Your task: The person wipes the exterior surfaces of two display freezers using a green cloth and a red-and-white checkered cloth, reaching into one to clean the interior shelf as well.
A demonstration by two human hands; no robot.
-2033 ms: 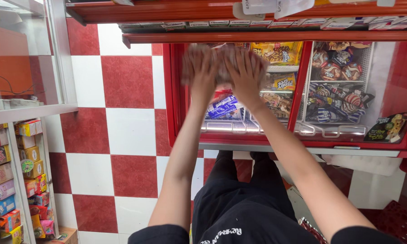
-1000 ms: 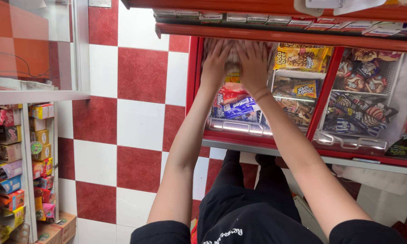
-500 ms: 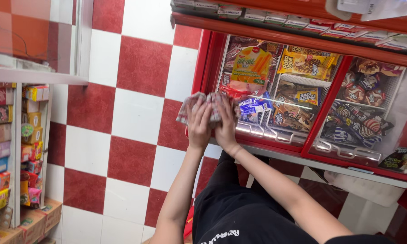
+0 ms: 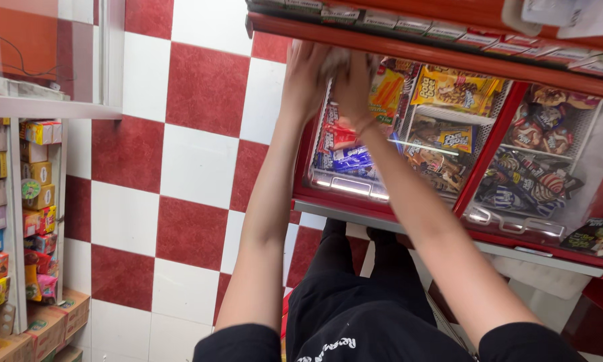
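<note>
Both arms stretch forward and up, bare below short black sleeves, elbows nearly straight. The left hand (image 4: 306,74) and right hand (image 4: 350,84) meet side by side — touching, fingers curled and pressed together, backs facing the camera. A thin band circles the right wrist — black-clad legs show below.

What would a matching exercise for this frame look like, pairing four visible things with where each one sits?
Things:
1. left hand
2. blue wrapped packs
3. yellow snack pack
4. cardboard boxes

Places:
A. on the floor at the foot of the shelf at far left
B. in the freezer's middle section, near the top
C. on a crumpled cloth at the freezer's upper left edge, beside the right hand
D. in the freezer's left section, under the glass near its front edge

Pairs: 1-C, 2-D, 3-B, 4-A
</note>
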